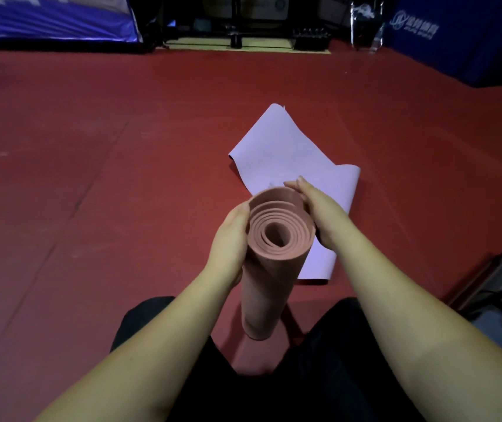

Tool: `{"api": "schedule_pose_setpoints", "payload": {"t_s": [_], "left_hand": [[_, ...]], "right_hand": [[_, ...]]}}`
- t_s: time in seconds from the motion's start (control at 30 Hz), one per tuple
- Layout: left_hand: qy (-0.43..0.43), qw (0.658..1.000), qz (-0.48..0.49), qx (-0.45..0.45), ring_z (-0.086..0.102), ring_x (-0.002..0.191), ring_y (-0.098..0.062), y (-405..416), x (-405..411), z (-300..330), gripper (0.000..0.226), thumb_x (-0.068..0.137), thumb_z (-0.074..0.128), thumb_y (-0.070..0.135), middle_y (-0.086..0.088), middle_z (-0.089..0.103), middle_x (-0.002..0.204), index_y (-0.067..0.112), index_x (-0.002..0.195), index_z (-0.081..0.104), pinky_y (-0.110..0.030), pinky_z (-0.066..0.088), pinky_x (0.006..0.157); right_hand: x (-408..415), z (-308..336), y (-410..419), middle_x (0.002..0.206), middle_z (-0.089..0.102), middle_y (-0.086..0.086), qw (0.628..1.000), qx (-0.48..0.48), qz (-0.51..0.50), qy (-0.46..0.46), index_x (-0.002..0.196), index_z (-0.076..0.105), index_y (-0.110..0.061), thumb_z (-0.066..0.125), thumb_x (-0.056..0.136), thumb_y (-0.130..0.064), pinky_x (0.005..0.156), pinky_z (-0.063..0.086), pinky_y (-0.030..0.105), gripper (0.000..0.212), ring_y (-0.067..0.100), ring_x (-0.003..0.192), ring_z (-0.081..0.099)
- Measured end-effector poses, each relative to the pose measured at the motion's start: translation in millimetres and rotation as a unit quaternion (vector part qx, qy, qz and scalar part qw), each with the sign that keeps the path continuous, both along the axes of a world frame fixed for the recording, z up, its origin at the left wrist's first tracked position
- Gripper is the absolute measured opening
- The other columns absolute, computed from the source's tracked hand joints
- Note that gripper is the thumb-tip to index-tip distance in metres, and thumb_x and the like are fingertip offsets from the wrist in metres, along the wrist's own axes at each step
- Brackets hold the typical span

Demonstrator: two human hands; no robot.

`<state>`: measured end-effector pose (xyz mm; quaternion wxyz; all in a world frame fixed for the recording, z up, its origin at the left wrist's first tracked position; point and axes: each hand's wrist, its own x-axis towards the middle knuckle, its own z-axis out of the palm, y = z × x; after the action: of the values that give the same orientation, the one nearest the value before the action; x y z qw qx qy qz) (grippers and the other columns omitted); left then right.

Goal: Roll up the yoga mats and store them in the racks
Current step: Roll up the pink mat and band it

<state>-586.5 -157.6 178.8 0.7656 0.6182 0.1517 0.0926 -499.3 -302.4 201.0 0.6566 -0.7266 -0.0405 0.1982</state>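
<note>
Pink mat rolled into a tube and standing on end on the red floor, between black-clad knees, long axis running from the floor up toward the camera, spiral end uppermost. Tilted a little, top leaning away from the body. Coils loose and uneven at the top, inner layers sitting lower than the outer wrap.

Left hand against the left side of the tube near its top, thumb lying along the rim, fingers curled round the far side and largely hidden: a grip on the roll, closed round it. Right hand on the right side of the top edge, fingers wrapped over the outer layer, likewise holding the roll. Both hands level with each other at the upper end, neither plainly nearer; lower end free, resting on the floor.

Purple mat lying just beyond the tube, partly unrolled and crumpled flat on the floor, touched by neither hand.

No rack clearly identifiable; dark equipment well away across the floor, too dim to name.

Judged stage: roll finished or being tightened and squared on end. Coming move likely a lift along the tube's own axis, risk being the loose inner coils telescoping out.
</note>
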Motion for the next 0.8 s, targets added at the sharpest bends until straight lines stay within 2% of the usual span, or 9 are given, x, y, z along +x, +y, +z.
{"api": "schedule_pose_setpoints", "payload": {"t_s": [0.1,0.2,0.33,0.43,0.5,0.57,0.67,0.73,0.8], "left_hand": [[-0.004,1.000,0.002,0.018,0.066,0.111,-0.012,-2,0,-1,0.032,0.099,0.045,0.032,0.005,0.072,0.116,0.025,0.114,0.072,-0.044,0.049,0.102],[0.003,0.997,0.021,0.068,0.065,0.111,-0.010,-2,0,-7,0.035,0.100,0.039,0.035,0.010,0.072,0.114,0.030,0.113,0.071,-0.043,0.048,0.102],[0.023,0.990,0.005,0.142,0.061,0.114,-0.008,-6,0,-6,0.035,0.104,0.035,0.034,0.012,0.069,0.116,0.031,0.113,0.068,-0.031,0.045,0.100],[0.036,0.991,-0.005,0.131,0.060,0.114,-0.009,-11,6,-3,0.032,0.104,0.036,0.035,0.012,0.068,0.116,0.032,0.111,0.067,-0.033,0.044,0.101],[0.052,0.994,0.027,0.091,0.059,0.114,-0.012,-14,6,-4,0.023,0.103,0.040,0.039,0.013,0.066,0.113,0.036,0.103,0.063,-0.039,0.043,0.106],[0.054,0.994,0.067,0.060,0.061,0.111,-0.014,-13,9,-2,0.017,0.101,0.046,0.038,0.012,0.066,0.109,0.034,0.097,0.062,-0.043,0.045,0.105],[0.000,0.992,0.127,-0.027,0.064,0.096,-0.018,4,21,25,0.013,0.093,0.056,0.031,0.001,0.070,0.101,0.022,0.096,0.064,-0.041,0.051,0.093],[-0.076,0.985,0.127,-0.090,0.064,0.090,-0.021,17,24,46,0.013,0.091,0.058,0.026,-0.005,0.071,0.096,0.015,0.093,0.062,-0.037,0.050,0.083],[-0.117,0.988,0.106,0.005,0.065,0.093,-0.015,21,10,41,0.009,0.094,0.056,0.020,-0.001,0.071,0.098,0.017,0.096,0.064,-0.027,0.050,0.083]], "right_hand": [[5,5,4,0.117,0.071,-0.011,0.997,-0.055,0.036,-0.036,0.110,0.073,-0.039,0.051,0.089,-0.065,0.104,0.047,0.040,0.040,0.008,0.110,0.066],[5,-7,2,0.131,0.064,-0.008,0.996,-0.059,0.048,-0.037,0.107,0.075,-0.039,0.052,0.093,-0.059,0.105,0.047,0.040,0.034,0.008,0.113,0.064],[8,-14,-13,0.109,0.074,0.001,0.999,-0.033,0.005,0.001,0.098,0.079,-0.027,0.061,0.091,-0.054,0.101,0.051,0.044,0.033,0.018,0.099,0.071],[6,-19,-24,0.116,0.070,0.016,0.995,0.057,-0.006,0.085,0.114,0.074,-0.013,0.060,0.089,-0.055,0.109,0.043,0.049,0.050,0.031,0.111,0.066],[-2,-25,-20,0.124,0.067,0.017,0.987,0.115,-0.026,0.110,0.127,0.066,-0.011,0.052,0.095,-0.051,0.111,0.040,0.048,0.053,0.031,0.118,0.062],[-17,-20,-8,0.116,0.071,0.012,0.987,0.128,-0.046,0.087,0.118,0.071,-0.014,0.055,0.094,-0.048,0.103,0.047,0.041,0.045,0.024,0.109,0.067],[-27,4,9,0.089,0.077,-0.003,0.986,0.120,-0.119,0.012,0.080,0.081,-0.024,0.062,0.093,-0.033,0.080,0.053,0.030,0.024,0.011,0.081,0.072],[-28,14,14,0.090,0.076,-0.009,0.977,0.148,-0.154,-0.007,0.084,0.080,-0.026,0.062,0.092,-0.029,0.077,0.055,0.026,0.020,0.008,0.083,0.071],[-37,3,19,0.102,0.074,-0.018,0.975,0.127,-0.176,-0.038,0.104,0.075,-0.028,0.059,0.096,-0.030,0.083,0.054,0.018,0.018,0.000,0.095,0.068]]}}
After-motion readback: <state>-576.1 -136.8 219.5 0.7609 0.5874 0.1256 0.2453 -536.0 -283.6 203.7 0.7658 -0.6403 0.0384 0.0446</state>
